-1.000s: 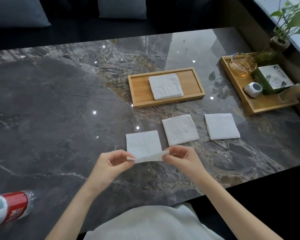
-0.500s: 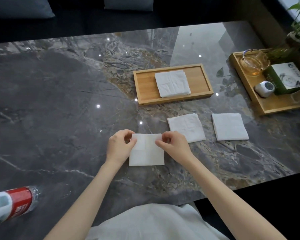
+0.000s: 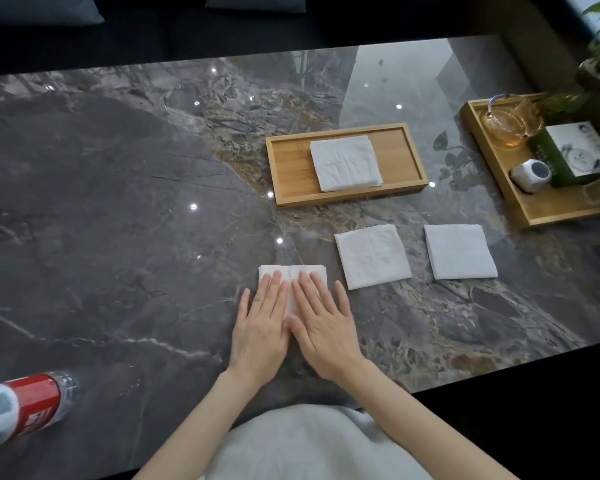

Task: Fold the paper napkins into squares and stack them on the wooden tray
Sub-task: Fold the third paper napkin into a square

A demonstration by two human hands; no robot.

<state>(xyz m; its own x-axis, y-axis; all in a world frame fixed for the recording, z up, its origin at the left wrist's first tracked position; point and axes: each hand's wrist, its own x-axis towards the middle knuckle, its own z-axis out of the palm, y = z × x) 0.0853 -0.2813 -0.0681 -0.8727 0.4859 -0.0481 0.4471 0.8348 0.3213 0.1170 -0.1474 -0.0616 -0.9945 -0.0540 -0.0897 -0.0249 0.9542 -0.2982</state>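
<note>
Napkin [image 3: 291, 271] under both flat, spread hands, L [image 3: 260, 327] & R [image 3: 323, 327], on dark marble table [image 3: 118, 202].

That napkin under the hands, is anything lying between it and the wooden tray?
Nothing visible: only bare marble table lies between the napkin and the wooden tray. The other napkins sit off to the right.
</note>
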